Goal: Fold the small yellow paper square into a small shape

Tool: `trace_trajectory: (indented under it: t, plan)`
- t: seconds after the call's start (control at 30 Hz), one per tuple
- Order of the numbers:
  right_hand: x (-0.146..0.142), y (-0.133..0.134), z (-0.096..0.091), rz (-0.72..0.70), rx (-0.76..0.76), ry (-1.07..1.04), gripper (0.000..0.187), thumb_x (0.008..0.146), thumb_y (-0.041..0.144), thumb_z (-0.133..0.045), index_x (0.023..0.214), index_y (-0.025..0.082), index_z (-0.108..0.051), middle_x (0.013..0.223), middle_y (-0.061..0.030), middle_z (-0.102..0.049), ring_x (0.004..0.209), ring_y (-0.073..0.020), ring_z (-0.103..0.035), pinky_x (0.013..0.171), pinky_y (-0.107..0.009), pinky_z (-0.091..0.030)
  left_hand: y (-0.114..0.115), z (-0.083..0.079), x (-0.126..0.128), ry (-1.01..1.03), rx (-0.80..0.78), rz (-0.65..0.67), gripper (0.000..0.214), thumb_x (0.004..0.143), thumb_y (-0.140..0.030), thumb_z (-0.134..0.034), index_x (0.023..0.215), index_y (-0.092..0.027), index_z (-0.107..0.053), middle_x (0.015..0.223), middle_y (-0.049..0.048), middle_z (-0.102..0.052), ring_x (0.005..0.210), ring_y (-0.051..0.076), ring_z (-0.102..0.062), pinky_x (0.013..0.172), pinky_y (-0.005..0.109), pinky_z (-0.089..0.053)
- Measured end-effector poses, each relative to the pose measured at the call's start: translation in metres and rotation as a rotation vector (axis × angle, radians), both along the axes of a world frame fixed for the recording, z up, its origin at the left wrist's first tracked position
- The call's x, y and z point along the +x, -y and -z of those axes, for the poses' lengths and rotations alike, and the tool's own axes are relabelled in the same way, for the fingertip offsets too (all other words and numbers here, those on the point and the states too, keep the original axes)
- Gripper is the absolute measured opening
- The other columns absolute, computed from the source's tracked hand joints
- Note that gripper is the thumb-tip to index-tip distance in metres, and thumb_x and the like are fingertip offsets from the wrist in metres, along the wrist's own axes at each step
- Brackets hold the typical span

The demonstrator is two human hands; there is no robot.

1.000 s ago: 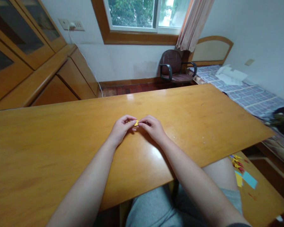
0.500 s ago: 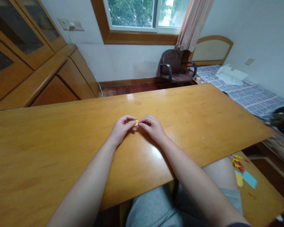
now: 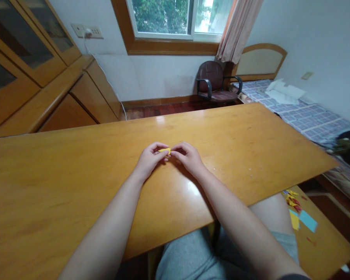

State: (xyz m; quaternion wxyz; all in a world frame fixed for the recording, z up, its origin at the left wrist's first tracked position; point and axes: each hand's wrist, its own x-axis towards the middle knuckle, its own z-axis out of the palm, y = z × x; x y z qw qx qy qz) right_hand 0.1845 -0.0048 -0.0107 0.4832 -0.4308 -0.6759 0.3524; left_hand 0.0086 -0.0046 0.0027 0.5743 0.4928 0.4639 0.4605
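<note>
A small yellow piece of folded paper (image 3: 165,150) is pinched between the fingertips of both my hands, just above the wooden table (image 3: 76,163). My left hand (image 3: 149,158) has its fingers curled, thumb and forefinger closed on the paper's left end. My right hand (image 3: 188,157) mirrors it, fingers closed on the right end. Most of the paper is hidden by my fingertips. Both wrists rest on the table near its middle.
A lower wooden surface (image 3: 323,241) at the right bears coloured paper scraps (image 3: 297,212), yellow, red and blue. Wooden cabinets (image 3: 32,77) stand at the left. Beyond the table are a dark chair (image 3: 214,81) and a bed (image 3: 303,112) with white papers.
The yellow paper has shifted slightly between my fingertips and shows a bit more to the left. Both hands stay in place on the table.
</note>
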Motion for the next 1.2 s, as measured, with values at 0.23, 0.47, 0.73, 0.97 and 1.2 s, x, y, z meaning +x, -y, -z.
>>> trace_trajectory:
  t: [0.23, 0.47, 0.73, 0.97, 1.2]
  plan:
    - [-0.001, -0.003, 0.006, 0.009, -0.188, -0.231, 0.021, 0.082, 0.036, -0.066, 0.096, 0.020, -0.066, 0.083, -0.0015, -0.068, 0.074, -0.0144, -0.063, 0.072, -0.027, -0.050, -0.002, 0.001, 0.000, 0.064, 0.002, -0.055, 0.035, 0.065, -0.032, -0.081, 0.090, -0.015, -0.063, 0.076, 0.0026, -0.071, 0.061, 0.014, -0.066, 0.058, 0.024, -0.052]
    - [-0.001, -0.003, 0.006, -0.010, -0.258, -0.267, 0.025, 0.083, 0.041, -0.064, 0.086, 0.017, -0.068, 0.077, -0.0018, -0.068, 0.069, -0.0133, -0.061, 0.068, -0.025, -0.049, -0.004, 0.003, 0.001, 0.048, 0.029, -0.119, 0.032, 0.064, -0.032, -0.081, 0.089, -0.016, -0.066, 0.078, -0.0012, -0.066, 0.059, 0.009, -0.060, 0.059, 0.021, -0.050]
    - [0.001, -0.003, 0.003, -0.057, -0.343, -0.240, 0.024, 0.076, 0.039, -0.070, 0.083, 0.016, -0.071, 0.074, -0.0008, -0.068, 0.065, -0.0120, -0.058, 0.062, -0.023, -0.043, -0.001, -0.003, 0.004, 0.013, 0.008, -0.107, 0.035, 0.061, -0.035, -0.081, 0.088, -0.018, -0.066, 0.071, -0.0011, -0.065, 0.060, 0.011, -0.057, 0.054, 0.021, -0.043]
    - [0.000, -0.002, -0.002, -0.081, -0.403, -0.293, 0.025, 0.074, 0.040, -0.070, 0.079, 0.015, -0.071, 0.071, -0.0010, -0.067, 0.063, -0.0116, -0.055, 0.060, -0.023, -0.042, -0.002, -0.001, 0.002, 0.015, 0.017, -0.081, 0.036, 0.062, -0.035, -0.082, 0.089, -0.017, -0.066, 0.073, -0.0003, -0.067, 0.063, 0.011, -0.058, 0.057, 0.021, -0.043]
    - [0.000, -0.001, -0.004, -0.087, -0.390, -0.320, 0.028, 0.073, 0.042, -0.071, 0.077, 0.014, -0.070, 0.068, -0.0008, -0.064, 0.061, -0.0110, -0.053, 0.059, -0.024, -0.040, -0.004, 0.004, 0.000, -0.003, 0.054, -0.067, 0.036, 0.062, -0.036, -0.083, 0.087, -0.017, -0.066, 0.075, -0.0005, -0.067, 0.068, 0.012, -0.059, 0.063, 0.023, -0.045]
